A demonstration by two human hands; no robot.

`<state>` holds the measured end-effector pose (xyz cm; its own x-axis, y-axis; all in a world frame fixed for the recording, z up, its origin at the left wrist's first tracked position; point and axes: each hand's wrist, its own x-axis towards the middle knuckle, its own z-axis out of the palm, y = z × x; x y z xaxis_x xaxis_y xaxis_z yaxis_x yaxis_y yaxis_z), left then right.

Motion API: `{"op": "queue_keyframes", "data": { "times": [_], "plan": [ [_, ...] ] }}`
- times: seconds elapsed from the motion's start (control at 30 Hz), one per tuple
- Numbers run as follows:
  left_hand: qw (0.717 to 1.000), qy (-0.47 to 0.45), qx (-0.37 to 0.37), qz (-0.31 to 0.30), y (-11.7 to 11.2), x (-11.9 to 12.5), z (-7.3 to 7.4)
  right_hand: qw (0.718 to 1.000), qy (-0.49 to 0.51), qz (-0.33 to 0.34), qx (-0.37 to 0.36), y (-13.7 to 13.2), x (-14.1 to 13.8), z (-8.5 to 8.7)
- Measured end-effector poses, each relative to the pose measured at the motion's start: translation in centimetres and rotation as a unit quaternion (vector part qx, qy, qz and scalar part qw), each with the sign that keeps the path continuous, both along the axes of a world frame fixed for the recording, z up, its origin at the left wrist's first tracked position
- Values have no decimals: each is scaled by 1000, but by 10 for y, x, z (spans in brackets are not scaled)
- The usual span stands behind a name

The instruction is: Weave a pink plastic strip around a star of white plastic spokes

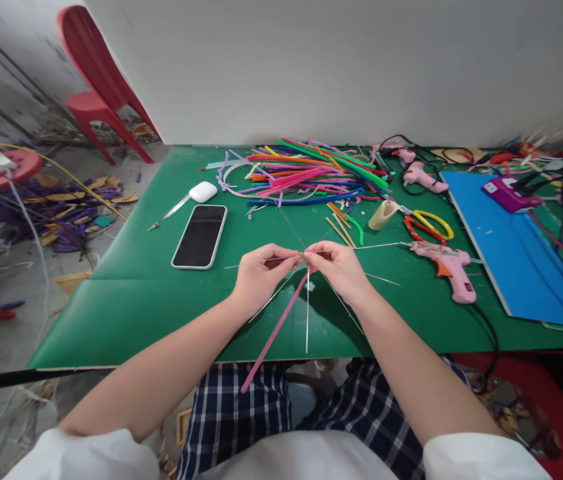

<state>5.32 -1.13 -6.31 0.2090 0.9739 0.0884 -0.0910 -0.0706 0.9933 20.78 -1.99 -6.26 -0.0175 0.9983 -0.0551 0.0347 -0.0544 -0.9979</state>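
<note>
My left hand [260, 272] and my right hand [340, 269] meet above the green table [126, 300], both pinched on a crossing bundle of thin metal wires [307, 313]. The wires fan out from the pinch point in several directions. A pink tube [274, 333] hangs from the same point, slanting down toward my lap. My fingertips touch each other at the crossing.
A black phone [200, 236] and a white earbud case [203, 192] lie to the left. A pile of coloured tubes [306, 175] sits at the back. A pink glue gun [445, 264], pliers [426, 227] and a blue mat [516, 253] lie right. A red chair [101, 87] stands behind.
</note>
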Motion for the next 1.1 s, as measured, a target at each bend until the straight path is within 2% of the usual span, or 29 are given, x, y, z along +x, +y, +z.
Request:
{"op": "queue_keyframes", "data": {
  "times": [0.3, 0.67, 0.87, 1.0, 1.1],
  "plan": [
    [1000, -11, -27, 2, 1, 1, 0, 1000, -7, -1, 6, -1, 0, 1],
    [999, -31, -13, 15, -1, 3, 0, 1000, -4, -4, 9, 0, -1, -1],
    [998, -27, -52, -28, 2, 3, -1, 999, -22, -43, 21, 3, 2, -5],
    [996, 31, -40, -74, 2, 2, -4, 995, -43, -74, 45, 4, 5, -8],
    [995, 85, 4, -50, 1, 2, -6, 994, -47, -81, 50, 4, 6, -8]
  ]
}}
